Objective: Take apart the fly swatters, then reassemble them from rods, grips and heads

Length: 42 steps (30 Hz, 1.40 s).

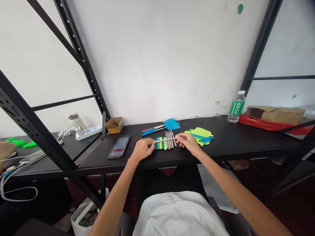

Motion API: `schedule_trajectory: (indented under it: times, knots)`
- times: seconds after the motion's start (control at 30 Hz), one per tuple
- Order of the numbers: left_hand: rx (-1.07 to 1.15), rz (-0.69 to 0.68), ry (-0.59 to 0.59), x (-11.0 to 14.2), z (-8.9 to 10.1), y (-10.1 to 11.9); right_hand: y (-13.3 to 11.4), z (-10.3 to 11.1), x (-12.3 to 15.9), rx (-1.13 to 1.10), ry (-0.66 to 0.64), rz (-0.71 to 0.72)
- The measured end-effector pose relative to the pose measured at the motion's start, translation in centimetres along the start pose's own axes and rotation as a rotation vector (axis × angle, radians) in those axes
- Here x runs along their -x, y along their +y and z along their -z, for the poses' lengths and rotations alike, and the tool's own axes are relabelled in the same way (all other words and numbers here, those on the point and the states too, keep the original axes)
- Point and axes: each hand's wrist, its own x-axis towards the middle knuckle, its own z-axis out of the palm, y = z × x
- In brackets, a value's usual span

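My left hand (143, 148) is closed on a yellow-green handle (151, 143), most of it hidden by the fingers. A thin silver-grey rod (164, 140) runs sideways from that handle to my right hand (186, 141), which pinches its far end. Beneath the rod lies a row of blue, green and yellow-green handles (160, 144). Several more grey rods (170, 135) lie side by side to their right. Flat yellow-green and blue fly swatter heads (203, 132) are piled beside my right hand. Behind the row, blue fly swatters with handles (171, 124) rest together.
A phone (119, 147) and a small open cardboard box (114, 125) are on the left of the black table (228, 141). At the right stand a water bottle (237, 107) and a brown package (275, 113) on red plastic. Another person's hand (6, 150) shows far left, beyond a black metal post (36, 121).
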Motion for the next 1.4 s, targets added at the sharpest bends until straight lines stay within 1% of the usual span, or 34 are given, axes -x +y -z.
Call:
schedule_trajectory:
  times: [0.2,0.43,0.87,1.17,1.4]
  knots:
    - [0.009,0.029,-0.006,-0.02,0.07,0.12,0.47,0.15,-0.27,-0.060,0.022,-0.017]
    - [0.036,0.041,-0.009,0.03,0.14,0.10,0.34,0.17,-0.17,-0.045,0.023,-0.034]
    - [0.057,-0.002,-0.028,0.08,0.36,0.29,-0.23,0.04,0.16,-0.008,0.039,-0.023]
    - [0.056,0.009,-0.023,0.08,0.27,0.14,0.21,0.25,-0.06,-0.011,-0.004,-0.002]
    - [0.059,0.017,-0.035,0.11,0.22,0.17,0.70,0.36,-0.41,-0.049,0.006,-0.028]
